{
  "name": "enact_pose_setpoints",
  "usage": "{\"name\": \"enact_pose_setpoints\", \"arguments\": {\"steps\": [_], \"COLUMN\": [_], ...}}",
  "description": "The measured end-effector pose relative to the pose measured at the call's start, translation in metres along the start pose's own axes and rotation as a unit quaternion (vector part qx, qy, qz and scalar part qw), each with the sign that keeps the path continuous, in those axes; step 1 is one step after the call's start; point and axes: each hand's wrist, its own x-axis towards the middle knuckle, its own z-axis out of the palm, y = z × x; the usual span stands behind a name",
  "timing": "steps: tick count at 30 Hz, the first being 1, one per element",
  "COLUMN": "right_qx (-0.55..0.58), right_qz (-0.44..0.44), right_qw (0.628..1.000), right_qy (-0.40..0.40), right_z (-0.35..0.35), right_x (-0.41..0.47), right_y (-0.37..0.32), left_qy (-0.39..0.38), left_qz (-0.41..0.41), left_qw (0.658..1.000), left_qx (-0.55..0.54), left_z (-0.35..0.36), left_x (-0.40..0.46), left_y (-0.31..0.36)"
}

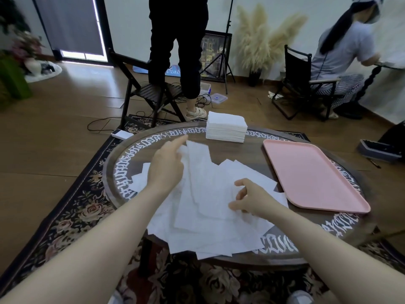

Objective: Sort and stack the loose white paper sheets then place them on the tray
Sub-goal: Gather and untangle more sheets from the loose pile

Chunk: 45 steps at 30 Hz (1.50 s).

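Note:
Several loose white paper sheets (pixel 210 207) lie scattered and overlapping across the middle of a round dark table (pixel 122 154). My left hand (pixel 167 163) hovers over the far left part of the pile, fingers extended toward a sheet's corner. Over the right part of the pile, my right hand (pixel 249 198) has its fingers loosely curled, the fingertips touching the paper. A neat thick stack of white sheets (pixel 226 129) stands at the table's far edge. An empty pink tray (pixel 313 174) lies on the table's right side.
A white power bank (pixel 121 134) sits at the table's far left rim. Behind the table a person stands on a dark folding chair (pixel 149 88). Another person sits at the right on a chair. A patterned rug covers the floor below.

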Motion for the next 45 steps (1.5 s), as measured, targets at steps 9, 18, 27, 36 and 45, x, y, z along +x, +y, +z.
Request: {"name": "enact_pose_setpoints", "arguments": {"steps": [9, 18, 27, 36, 45], "right_qx": [0.132, 0.245, 0.240, 0.195, 0.201], "right_qz": [0.000, 0.048, 0.043, 0.025, 0.022], "right_qw": [0.991, 0.968, 0.970, 0.981, 0.979], "right_qy": [-0.001, 0.034, -0.006, -0.008, 0.019], "right_z": [0.003, 0.010, 0.021, 0.022, 0.013], "right_x": [0.002, 0.016, 0.021, 0.016, 0.019], "right_y": [-0.005, -0.021, -0.033, -0.036, -0.036], "left_qy": [-0.024, 0.007, 0.010, 0.110, -0.234], "left_qz": [-0.043, -0.146, -0.129, -0.020, 0.192], "left_qw": [0.995, 0.977, 0.983, 0.992, 0.936], "left_qx": [-0.088, -0.157, -0.131, -0.061, 0.182], "left_z": [-0.003, -0.012, -0.026, -0.049, -0.016], "left_x": [0.001, 0.008, 0.005, 0.000, -0.023], "left_y": [-0.006, -0.013, -0.016, -0.010, -0.011]}}
